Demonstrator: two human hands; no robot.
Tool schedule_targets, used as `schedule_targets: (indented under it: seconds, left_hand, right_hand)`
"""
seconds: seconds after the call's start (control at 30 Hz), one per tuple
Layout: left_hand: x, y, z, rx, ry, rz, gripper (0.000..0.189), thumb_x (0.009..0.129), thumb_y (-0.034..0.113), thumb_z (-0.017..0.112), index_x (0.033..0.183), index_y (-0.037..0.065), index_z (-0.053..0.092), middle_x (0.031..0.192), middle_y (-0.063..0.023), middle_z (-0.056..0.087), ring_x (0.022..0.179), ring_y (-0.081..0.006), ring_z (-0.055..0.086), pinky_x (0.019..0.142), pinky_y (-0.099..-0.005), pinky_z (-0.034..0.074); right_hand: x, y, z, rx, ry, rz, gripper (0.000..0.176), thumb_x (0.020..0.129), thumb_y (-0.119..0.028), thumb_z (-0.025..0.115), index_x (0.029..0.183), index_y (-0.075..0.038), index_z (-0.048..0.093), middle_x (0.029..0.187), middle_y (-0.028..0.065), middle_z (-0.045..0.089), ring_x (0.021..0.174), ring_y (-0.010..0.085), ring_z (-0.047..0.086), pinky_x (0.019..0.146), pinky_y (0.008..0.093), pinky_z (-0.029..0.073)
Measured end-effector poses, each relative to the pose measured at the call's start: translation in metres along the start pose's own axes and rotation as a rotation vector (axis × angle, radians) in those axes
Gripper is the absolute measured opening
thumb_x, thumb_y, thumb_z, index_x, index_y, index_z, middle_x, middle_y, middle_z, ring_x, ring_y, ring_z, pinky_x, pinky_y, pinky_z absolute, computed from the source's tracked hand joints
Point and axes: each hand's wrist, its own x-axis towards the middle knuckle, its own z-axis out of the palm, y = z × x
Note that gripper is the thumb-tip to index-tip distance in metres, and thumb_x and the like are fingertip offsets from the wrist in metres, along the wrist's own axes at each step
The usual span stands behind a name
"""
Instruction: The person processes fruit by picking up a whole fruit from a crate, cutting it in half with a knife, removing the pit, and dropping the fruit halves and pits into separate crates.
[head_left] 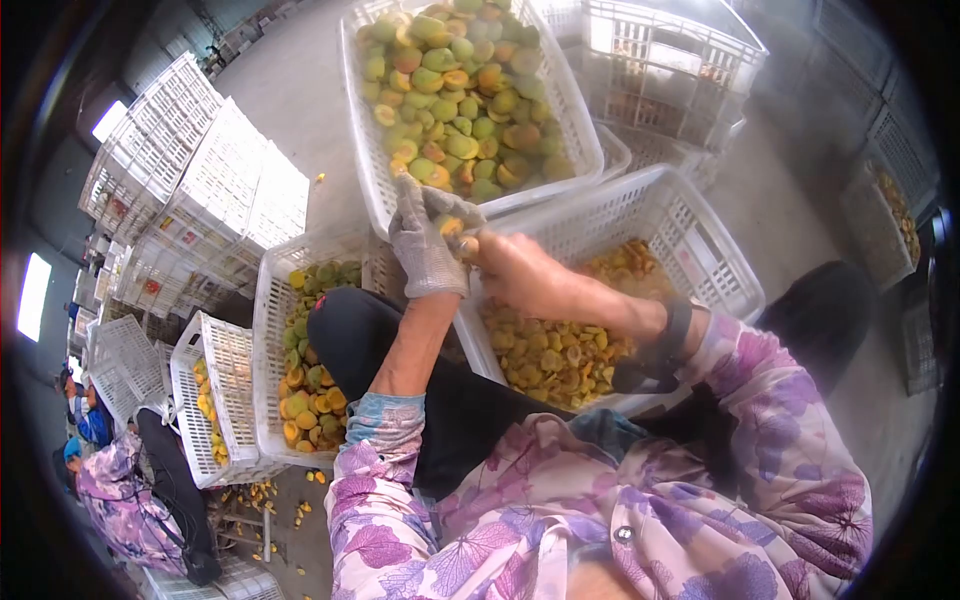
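My left hand [425, 240], in a pale knit glove, is closed around a peach half [452, 226] with orange flesh. Pressed against it is my bare right hand [520, 272], its fingers wrapped round a small hand tool [466, 248] whose shape is mostly hidden. Both hands are over the rims of two white plastic crates. The far crate [585, 180] is full of green and orange peach halves [470, 100]. Below my right forearm, the near crate [735, 280] holds yellow-orange peach pieces [555, 355].
To the left, a white crate [262, 380] holds more peach halves, beside another crate [225, 370]. Stacked crates [200, 180] rise at left, others [670, 70] at back right. Fruit scraps [300, 510] lie on the floor. A person [130, 490] sits at lower left.
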Motion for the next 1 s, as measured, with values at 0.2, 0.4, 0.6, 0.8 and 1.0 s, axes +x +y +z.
schedule_targets:
  seconds: [0.2, 0.4, 0.6, 0.8, 1.0]
  left_hand:
    - [-0.001, 0.009, -0.004, -0.058, -0.423, -0.061, 0.044, 0.094, 0.042, 0.055, 0.065, 0.009, 0.049, 0.055, -0.0058, 0.049, 0.049, -0.0219, 0.051, 0.048, -0.032, 0.046]
    - [-0.022, 0.027, 0.015, -0.036, -0.166, -0.402, 0.043, 0.093, 0.046, 0.054, 0.067, 0.011, 0.052, 0.056, -0.0042, 0.051, 0.05, -0.0187, 0.053, 0.048, -0.0308, 0.045]
    - [0.082, 0.034, -0.104, 0.216, 0.058, -0.083, 0.045, 0.09, 0.055, 0.052, 0.104, 0.013, 0.061, 0.088, -0.0049, 0.065, 0.075, -0.0146, 0.062, 0.066, -0.0273, 0.053]
    - [0.067, 0.081, -0.11, 1.272, 0.371, 0.703, 0.06, 0.092, 0.049, 0.05, 0.132, 0.004, 0.048, 0.131, -0.0207, 0.051, 0.121, -0.0329, 0.05, 0.102, -0.0409, 0.04]
    - [0.063, 0.05, -0.098, 1.027, 0.057, 0.621, 0.046, 0.093, 0.034, 0.055, 0.127, 0.004, 0.055, 0.126, -0.0161, 0.058, 0.117, -0.0273, 0.055, 0.1, -0.0361, 0.042]
  right_hand:
    - [0.006, -0.008, -0.035, 0.352, -0.439, 0.321, 0.022, 0.076, -0.001, 0.06, 0.095, 0.003, 0.05, 0.074, 0.0248, 0.059, 0.062, 0.0413, 0.056, 0.054, 0.0436, 0.045]
    - [-0.007, 0.038, -0.031, 0.228, -0.194, -0.262, 0.029, 0.079, -0.008, 0.063, 0.106, 0.0, 0.055, 0.062, 0.0099, 0.047, 0.049, 0.0241, 0.046, 0.048, 0.0312, 0.04]
    - [-0.029, 0.078, -0.104, -0.477, -0.616, -0.547, 0.026, 0.083, -0.013, 0.063, 0.107, -0.004, 0.062, 0.079, 0.0133, 0.063, 0.074, 0.0284, 0.062, 0.065, 0.0364, 0.05]
    - [0.1, 0.127, -0.064, -0.52, -0.362, -0.121, 0.02, 0.083, -0.02, 0.063, 0.098, -0.008, 0.066, 0.091, 0.0116, 0.064, 0.081, 0.0282, 0.061, 0.071, 0.0383, 0.049]
    - [0.112, 0.189, -0.025, -0.506, -0.001, -0.803, 0.019, 0.087, -0.018, 0.054, 0.095, -0.004, 0.064, 0.093, 0.0123, 0.062, 0.08, 0.0288, 0.06, 0.072, 0.0411, 0.048]
